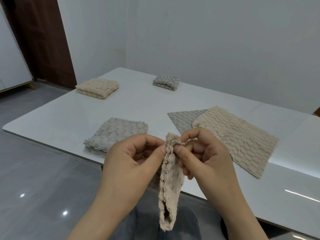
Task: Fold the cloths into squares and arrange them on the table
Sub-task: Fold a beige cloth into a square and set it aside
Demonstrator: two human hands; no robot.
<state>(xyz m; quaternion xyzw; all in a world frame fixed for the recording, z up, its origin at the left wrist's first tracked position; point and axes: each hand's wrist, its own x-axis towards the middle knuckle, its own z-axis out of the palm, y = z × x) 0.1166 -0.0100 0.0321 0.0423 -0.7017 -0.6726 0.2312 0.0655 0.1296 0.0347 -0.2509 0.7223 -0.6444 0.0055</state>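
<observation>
- I am pinching the top edge of a beige cloth (pixel 168 184) in both grips, left hand (pixel 131 163) and right hand (pixel 202 158) close together, so it is hanging free in front of the desk (pixel 138 104) and its layers are lining up.
- Three folded squares are sitting well apart on the desk, spaced as an arrangement.
- Two flat cloths (pixel 239 135) are waiting at the right, overlapping.

Bare hands and forearms, grey trousers

The left hand (pixel 131 163) and right hand (pixel 204 158) wear no rings, gloves or watch; both forearms are sleeveless as far as the frame shows. Below the grip, grey-blue denim trousers (pixel 138 222) cover the lap.
</observation>
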